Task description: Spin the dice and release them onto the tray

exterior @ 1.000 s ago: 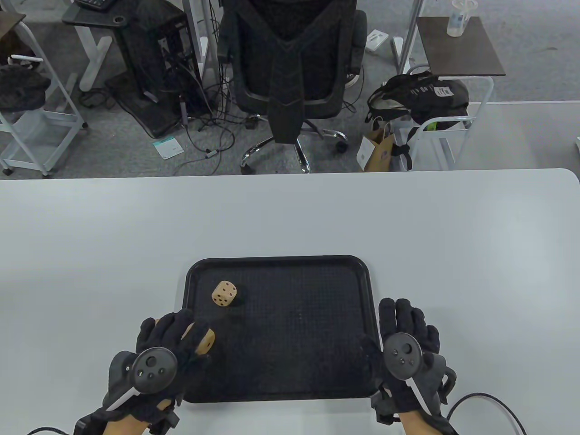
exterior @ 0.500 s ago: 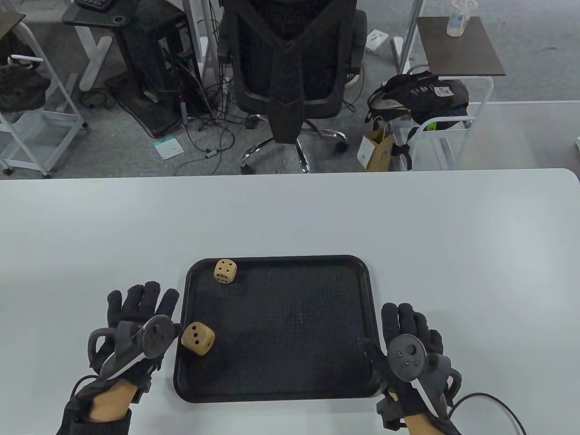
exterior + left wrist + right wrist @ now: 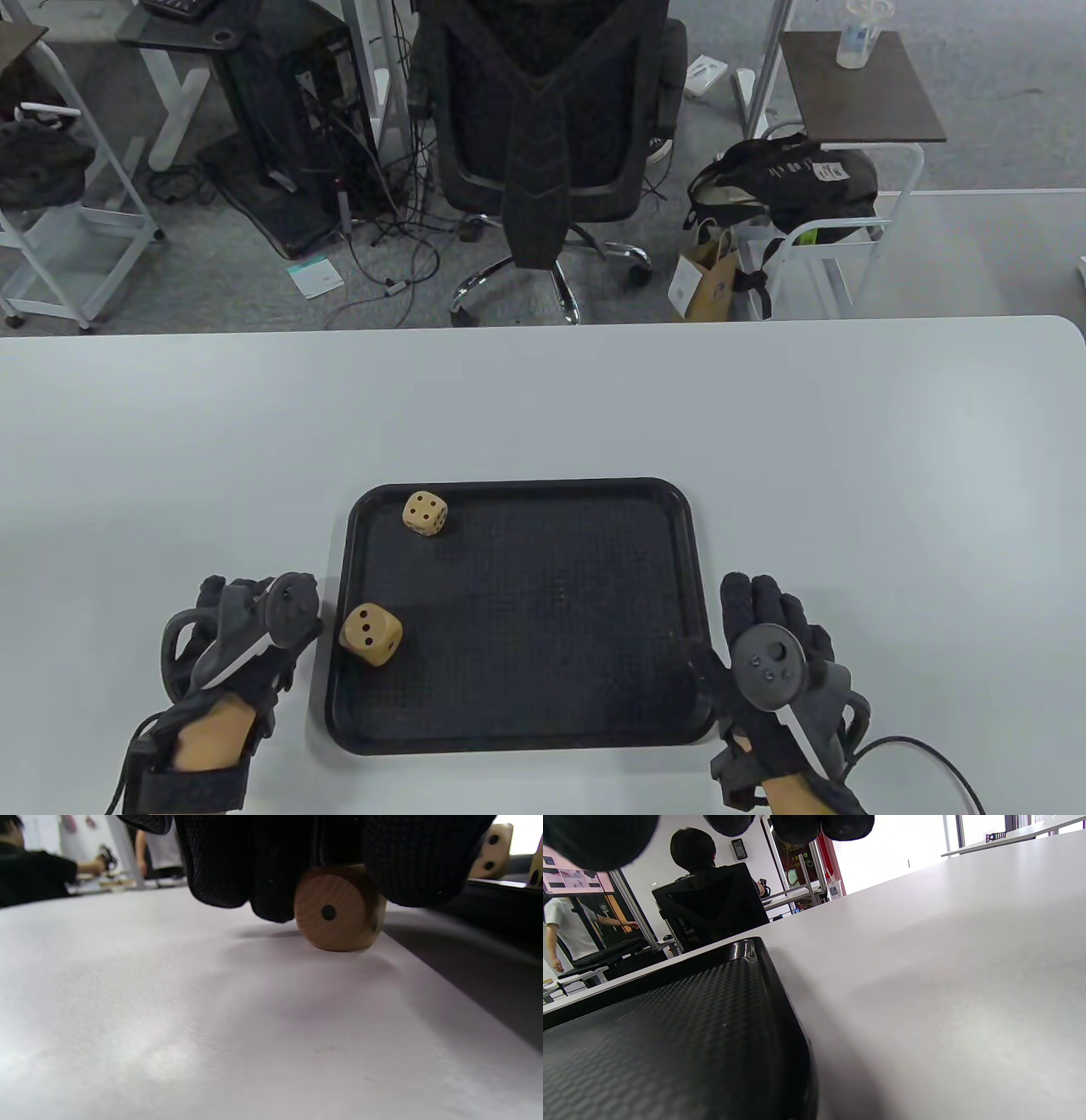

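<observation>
Wooden dice: two (image 3: 371,634) (image 3: 424,514) lay on the black tray (image 3: 543,739); the left hand (image 3: 233,649) gripped a third die (image 3: 337,912) on the table, the right hand (image 3: 776,654) lay flat, fingers relaxed

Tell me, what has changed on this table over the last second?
The left hand let go of one die, now the near die on the tray, drew left and curled round a third die on the table. The far die rolled to the tray's far edge. The right hand stayed put.
</observation>
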{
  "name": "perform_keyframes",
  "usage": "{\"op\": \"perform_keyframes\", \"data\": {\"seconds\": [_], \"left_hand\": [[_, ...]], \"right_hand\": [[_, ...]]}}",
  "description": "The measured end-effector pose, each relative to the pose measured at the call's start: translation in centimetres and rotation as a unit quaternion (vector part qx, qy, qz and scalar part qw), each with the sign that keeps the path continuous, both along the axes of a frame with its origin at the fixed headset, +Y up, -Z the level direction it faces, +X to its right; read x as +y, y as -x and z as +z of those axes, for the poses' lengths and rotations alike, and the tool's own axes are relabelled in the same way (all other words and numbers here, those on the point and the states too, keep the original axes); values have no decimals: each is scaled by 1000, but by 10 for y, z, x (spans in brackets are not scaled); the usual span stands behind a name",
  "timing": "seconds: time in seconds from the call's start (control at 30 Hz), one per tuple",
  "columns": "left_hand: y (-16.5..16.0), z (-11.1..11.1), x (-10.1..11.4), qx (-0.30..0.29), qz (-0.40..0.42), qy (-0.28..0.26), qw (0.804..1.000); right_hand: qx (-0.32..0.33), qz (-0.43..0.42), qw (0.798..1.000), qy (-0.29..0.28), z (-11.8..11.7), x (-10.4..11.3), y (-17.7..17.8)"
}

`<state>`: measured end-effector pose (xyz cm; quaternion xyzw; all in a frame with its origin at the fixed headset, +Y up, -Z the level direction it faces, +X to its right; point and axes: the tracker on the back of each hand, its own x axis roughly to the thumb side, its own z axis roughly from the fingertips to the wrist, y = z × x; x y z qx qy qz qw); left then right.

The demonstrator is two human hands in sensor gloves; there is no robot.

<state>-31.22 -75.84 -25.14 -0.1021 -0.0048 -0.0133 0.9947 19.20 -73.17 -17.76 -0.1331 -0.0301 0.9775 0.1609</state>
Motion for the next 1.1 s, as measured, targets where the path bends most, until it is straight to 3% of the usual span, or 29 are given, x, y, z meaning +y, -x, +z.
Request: {"op": "perform_keyframes", "data": {"seconds": [0.23,0.4,0.53,0.67,0.8,0.93,1.1], "left_hand": [[1,3,6,-7,-3,-13,1000],[-11,12,39,-33,44,-54,997],[-49,27,67,-98,53,-77,991],[-96,41,79,-162,38,-72,983],[-139,45,72,-211,24,-27,977],[-176,49,53,-257,18,40,965],[-207,54,29,-274,-58,96,955]], "right_hand": [[-2,-7,1000,-5,1,1,-3],[-1,-12,1000,-9,2,1,-4],[0,-11,1000,-13,2,1,-3],[0,-10,1000,-14,2,1,-2],[0,-12,1000,-15,3,1,-3],[-1,-28,999,-25,6,3,-7],[0,-42,999,-28,8,4,-11]]}}
